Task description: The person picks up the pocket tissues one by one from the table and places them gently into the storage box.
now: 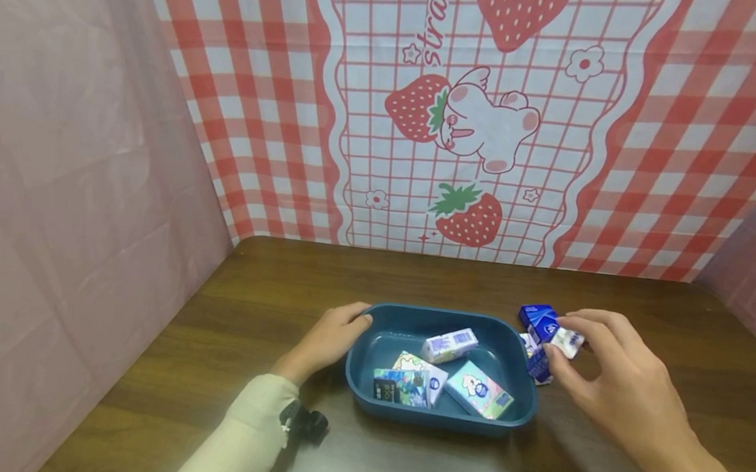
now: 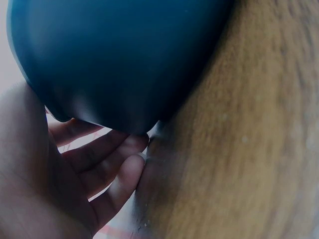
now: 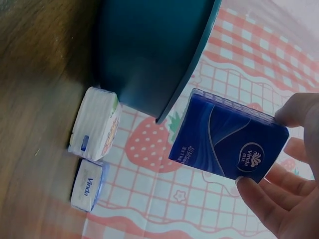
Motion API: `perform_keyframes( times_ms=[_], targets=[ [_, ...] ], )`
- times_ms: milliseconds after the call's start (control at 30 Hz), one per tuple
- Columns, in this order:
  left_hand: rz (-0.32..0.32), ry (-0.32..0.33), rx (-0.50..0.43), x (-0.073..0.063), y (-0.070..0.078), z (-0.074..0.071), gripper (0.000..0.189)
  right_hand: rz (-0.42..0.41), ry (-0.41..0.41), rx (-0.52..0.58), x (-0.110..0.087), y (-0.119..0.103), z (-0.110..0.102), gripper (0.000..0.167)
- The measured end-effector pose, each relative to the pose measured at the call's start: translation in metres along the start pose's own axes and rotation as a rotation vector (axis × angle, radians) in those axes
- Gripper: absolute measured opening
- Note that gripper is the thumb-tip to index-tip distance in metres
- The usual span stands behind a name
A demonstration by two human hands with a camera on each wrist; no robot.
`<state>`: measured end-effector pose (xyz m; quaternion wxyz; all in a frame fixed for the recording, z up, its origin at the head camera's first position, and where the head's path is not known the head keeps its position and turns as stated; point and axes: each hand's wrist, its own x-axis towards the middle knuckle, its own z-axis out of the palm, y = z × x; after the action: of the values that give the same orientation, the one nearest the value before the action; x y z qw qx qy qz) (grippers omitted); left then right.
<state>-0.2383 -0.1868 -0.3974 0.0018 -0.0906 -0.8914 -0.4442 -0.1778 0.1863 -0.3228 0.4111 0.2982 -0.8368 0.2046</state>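
A dark blue rectangular plastic basin [image 1: 438,417] stands on the table, with several small tissue packs in it. My left hand [image 1: 329,339] holds the basin's left end. In the left wrist view, the bent fingers [image 2: 117,184] lie along its outer wall; the thumb is partly hidden. Beyond the basin's right end, my right hand [image 1: 629,381] pinches a dark blue tissue pack [image 3: 227,137] between thumb and fingers, raised off the table. Two more packs rest by that end: a white one with a floral print [image 3: 94,122] and a blue-and-white one [image 3: 88,185].
Inside the basin are a white pack [image 1: 451,346], a pastel pack with a cartoon [image 1: 480,391] and a dark, painted-looking pack [image 1: 401,387] overlapping another. A strawberry-patterned cloth [image 1: 463,126] hangs behind the wooden table [image 1: 215,349]; a pinkish cloth [image 1: 63,173] hangs at left.
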Motion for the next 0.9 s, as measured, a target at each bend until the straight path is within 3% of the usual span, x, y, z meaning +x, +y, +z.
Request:
perform_keyframes(
  times_ms=[133,467,733,900],
  targets=[
    [0.005,-0.001,-0.009,0.000,0.000,0.000,0.037,-0.030,0.041,0.029,0.001,-0.002,0.002,0.062],
    [0.015,0.002,0.007,0.001,-0.002,0.000,0.036,-0.020,-0.035,0.000,-0.001,-0.008,0.000,0.064],
    [0.012,-0.001,0.012,0.001,-0.001,0.000,0.038,-0.081,0.028,0.042,0.001,-0.010,0.004,0.065],
    [0.012,-0.004,0.015,0.001,-0.001,0.000,0.037,-0.105,0.021,0.057,0.000,-0.014,0.007,0.062]
  ],
)
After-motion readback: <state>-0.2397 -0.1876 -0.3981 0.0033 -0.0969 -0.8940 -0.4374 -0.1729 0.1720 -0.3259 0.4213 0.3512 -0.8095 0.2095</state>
